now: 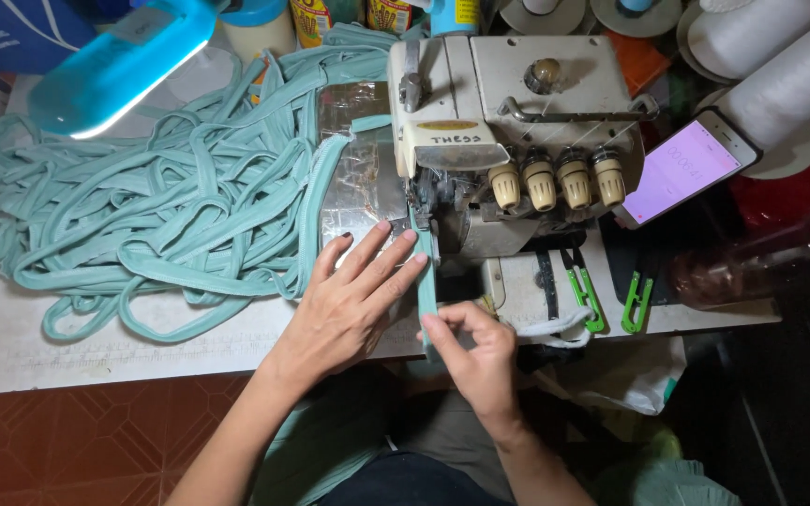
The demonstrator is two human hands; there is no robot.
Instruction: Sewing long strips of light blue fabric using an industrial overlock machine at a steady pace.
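Observation:
A narrow teal fabric strip (pixel 427 286) runs from the table's front edge up under the presser foot of a cream overlock sewing machine (pixel 508 122). My left hand (pixel 353 300) lies flat on the table just left of the strip, fingers spread, fingertips touching it near the needle. Lower down, at the table edge, my right hand (pixel 475 347) pinches the strip between thumb and fingers. A big tangled pile of sewn teal strips (pixel 171 201) covers the table to the left of the machine.
A lit blue lamp head (pixel 124 66) hangs over the pile at the back left. A phone (pixel 686 169) with a pink screen leans right of the machine, near white thread cones (pixel 780 66). Two green clips (pixel 611 300) lie by the machine's front.

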